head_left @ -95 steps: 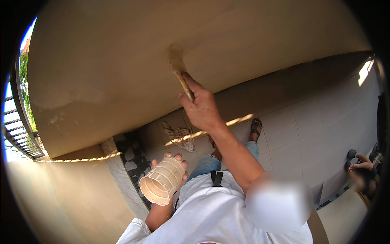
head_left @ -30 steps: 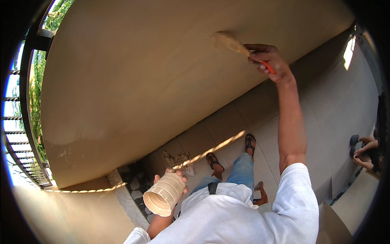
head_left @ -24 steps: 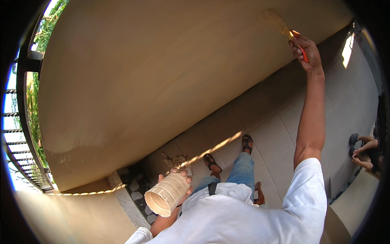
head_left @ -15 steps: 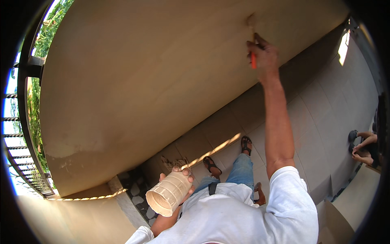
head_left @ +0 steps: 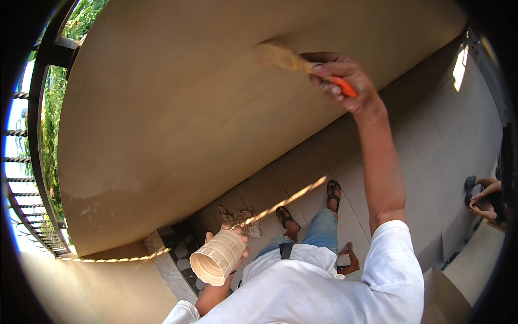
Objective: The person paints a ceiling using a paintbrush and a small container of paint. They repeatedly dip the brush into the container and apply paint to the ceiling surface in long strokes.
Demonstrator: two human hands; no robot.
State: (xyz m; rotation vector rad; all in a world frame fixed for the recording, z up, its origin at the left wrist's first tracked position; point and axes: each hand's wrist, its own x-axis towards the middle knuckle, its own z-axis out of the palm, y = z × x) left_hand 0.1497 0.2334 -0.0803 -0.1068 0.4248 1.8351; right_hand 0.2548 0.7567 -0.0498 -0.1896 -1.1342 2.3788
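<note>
Raised up against the beige wall [head_left: 162, 119], my right hand [head_left: 353, 73] is closed round a paintbrush [head_left: 288, 58] with an orange handle end. The tan-coated brush head points left along the wall and is blurred by motion; its touch on the surface looks likely but is smeared. Low in front of my body, my left hand [head_left: 244, 252] wraps round a cream plastic cup [head_left: 225, 249]. The cup is tilted with its mouth toward the lower left, and pale paint coats its inside. How much paint lies in it cannot be made out.
A crumpled cloth [head_left: 237, 216] lies on the tiled floor [head_left: 421, 178] by the wall's foot. Black railings [head_left: 35, 140] stand at the left. Dark stones [head_left: 183, 254] fill a strip beside my left arm. Another person's hands [head_left: 476, 208] rest at the far right.
My right hand has turned, swinging the brush head leftward along the wall from a more upright pose. The left hand and cup have shifted only slightly.
</note>
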